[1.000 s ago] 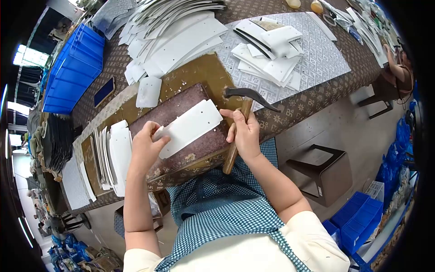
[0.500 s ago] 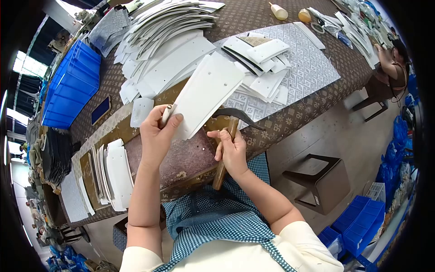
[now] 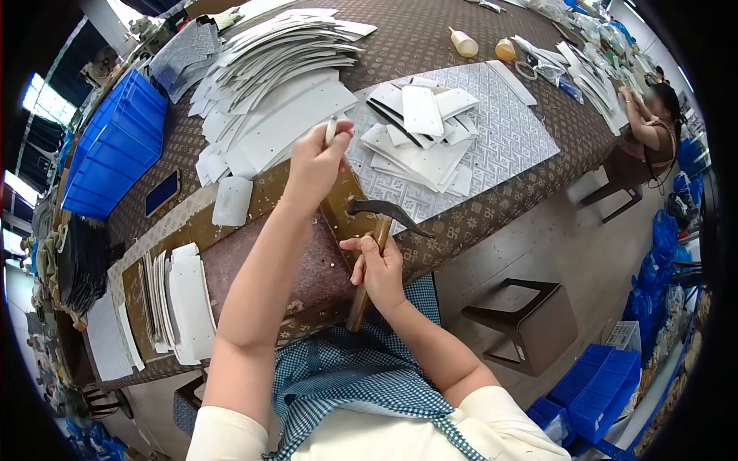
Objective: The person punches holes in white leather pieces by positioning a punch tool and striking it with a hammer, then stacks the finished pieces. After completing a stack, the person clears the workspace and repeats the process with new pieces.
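Note:
My left hand (image 3: 317,163) is closed round a short metal punch (image 3: 330,131), raised over the front edge of the large white stack (image 3: 300,100). My right hand (image 3: 378,269) grips a hammer by its wooden handle (image 3: 382,230); the dark curved head (image 3: 388,209) points up and right. A dark red block (image 3: 315,265) lies below and between the hands. On the patterned sheet (image 3: 507,115), a loose pile of white pieces (image 3: 430,157) has one white piece (image 3: 421,110) on top. A single white piece (image 3: 232,201) rests left of my left hand.
A blue bin (image 3: 115,146) and a phone (image 3: 162,193) are at the left. White strips (image 3: 188,303) stand near the table's front. Two bottles (image 3: 463,44) lie at the back. A person (image 3: 653,127) sits at the right. A brown stool (image 3: 530,323) is on the floor.
The white piece is out of my left hand, and a white piece now lies on top of the loose pile. My left hand has moved up and right with the punch.

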The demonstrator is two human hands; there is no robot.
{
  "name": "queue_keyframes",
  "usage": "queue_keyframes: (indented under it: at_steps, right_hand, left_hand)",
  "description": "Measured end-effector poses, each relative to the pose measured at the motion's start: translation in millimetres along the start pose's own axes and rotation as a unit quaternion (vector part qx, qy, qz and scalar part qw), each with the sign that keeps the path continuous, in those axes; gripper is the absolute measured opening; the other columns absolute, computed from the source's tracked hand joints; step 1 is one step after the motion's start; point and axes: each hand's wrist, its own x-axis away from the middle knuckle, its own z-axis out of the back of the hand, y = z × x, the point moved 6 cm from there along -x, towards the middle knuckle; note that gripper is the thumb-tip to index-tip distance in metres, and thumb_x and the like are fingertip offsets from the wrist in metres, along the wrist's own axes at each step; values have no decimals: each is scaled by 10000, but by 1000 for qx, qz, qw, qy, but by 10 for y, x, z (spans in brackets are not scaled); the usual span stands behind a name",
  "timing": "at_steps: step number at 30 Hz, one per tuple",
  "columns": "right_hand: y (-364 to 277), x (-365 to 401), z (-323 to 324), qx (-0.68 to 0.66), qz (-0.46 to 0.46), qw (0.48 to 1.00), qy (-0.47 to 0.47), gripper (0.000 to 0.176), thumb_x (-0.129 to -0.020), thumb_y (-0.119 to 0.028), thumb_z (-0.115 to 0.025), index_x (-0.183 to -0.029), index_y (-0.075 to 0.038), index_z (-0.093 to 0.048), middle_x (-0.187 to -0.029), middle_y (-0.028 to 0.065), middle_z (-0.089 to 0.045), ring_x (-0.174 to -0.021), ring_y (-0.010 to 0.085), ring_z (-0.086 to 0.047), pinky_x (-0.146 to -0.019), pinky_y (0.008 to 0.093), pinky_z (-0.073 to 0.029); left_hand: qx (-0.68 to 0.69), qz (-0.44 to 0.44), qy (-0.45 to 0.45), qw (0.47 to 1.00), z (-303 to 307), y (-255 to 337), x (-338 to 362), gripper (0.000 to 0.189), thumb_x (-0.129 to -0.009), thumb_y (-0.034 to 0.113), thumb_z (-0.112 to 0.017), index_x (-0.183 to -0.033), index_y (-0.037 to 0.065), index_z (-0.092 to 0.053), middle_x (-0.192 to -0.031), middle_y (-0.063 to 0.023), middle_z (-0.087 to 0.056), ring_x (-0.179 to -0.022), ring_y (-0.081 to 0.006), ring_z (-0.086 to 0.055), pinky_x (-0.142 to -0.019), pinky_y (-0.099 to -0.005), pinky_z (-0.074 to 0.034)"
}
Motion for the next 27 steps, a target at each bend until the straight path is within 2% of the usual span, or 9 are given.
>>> queue_keyframes:
  at_steps: [4, 5, 11, 14, 17, 19, 21, 24, 27]
  right_hand:
    - [-18, 1, -5, 1, -15, 1000, -2, 196, -1064, -205, -471, -1074, -14, -509, -907, 143, -697, -455, 108, -518, -432, 245, -448]
    - [-12, -1, 7, 12, -6, 1000, -10, 190, -1064, -202, -476, -1069, -17, -521, -858, 124, -680, -454, 105, -514, -430, 243, -446]
    - [-37, -135, -10, 51, -126, 991, 5, 165, -1020, -205, -547, -1023, -40, -561, -690, 12, -507, -412, 101, -440, -406, 274, -421]
    - [-123, -385, 58, 59, -163, 984, -36, 247, -1017, -221, -544, -1164, -26, -582, -710, -8, -515, -456, 91, -450, -442, 268, -417]
    - [-290, -451, 162, -42, -184, 982, -25, 345, -1047, -279, -484, -1276, -25, -530, -973, 59, -631, -642, 82, -548, -544, 254, -484]
    - [-330, -353, 285, -63, -210, 975, -39, 403, -1062, -304, -447, -1367, -42, -481, -1098, 110, -663, -704, 93, -599, -630, 269, -563]
    - [-286, -89, 380, -8, -228, 973, -29, 398, -1055, -274, -461, -1375, -39, -484, -1066, 111, -666, -706, 89, -613, -599, 273, -577]
    - [-158, 60, 460, -29, -257, 961, -101, 340, -1043, -214, -474, -1323, -32, -539, -912, 61, -657, -581, 92, -565, -522, 282, -550]
    - [-72, 4, 452, -20, -252, 965, -74, 265, -1043, -193, -476, -1240, -44, -570, -828, 34, -618, -545, 95, -533, -494, 286, -518]
  left_hand:
    - [-100, -35, 61, 992, 721, -359, 730, 172, -962, 71, -589, -1089, 11, -688, -907, 10, -638, -706, -32, -520, -623, -206, -414]
    - [-116, -22, 82, 990, 940, -402, 963, 141, -935, 83, -627, -1029, 12, -705, -914, 7, -610, -740, -68, -510, -656, -253, -429]
    - [-280, 74, 225, 930, 2087, -335, 2257, 172, -920, 119, -662, -1039, 1, -700, -826, -33, -554, -663, -103, -465, -609, -266, -396]
    - [-357, 83, 313, 876, 2498, -219, 2654, 164, -902, 116, -687, -1034, 19, -699, -835, -50, -569, -627, -114, -451, -584, -265, -388]
    - [-491, 72, 331, 803, 2805, -196, 2908, 289, -897, 274, -719, -1080, 52, -686, -941, -85, -624, -770, -257, -628, -676, -367, -499]
    - [-546, 122, 310, 769, 2859, -282, 3001, 523, -815, 456, -758, -1152, 71, -650, -1037, -81, -597, -902, -295, -656, -741, -401, -536]
    - [-566, 190, 278, 752, 2761, -294, 3003, 674, -744, 496, -809, -1219, 64, -605, -1127, -91, -575, -948, -300, -648, -789, -419, -530]
    - [-591, 167, 287, 736, 2758, -361, 2958, 649, -700, 466, -830, -1152, 79, -571, -1107, -88, -572, -927, -313, -652, -746, -439, -534]
    - [-537, 218, 299, 758, 2925, -444, 2909, 568, -711, 406, -833, -1103, 76, -586, -1052, -104, -641, -924, -329, -653, -778, -445, -516]
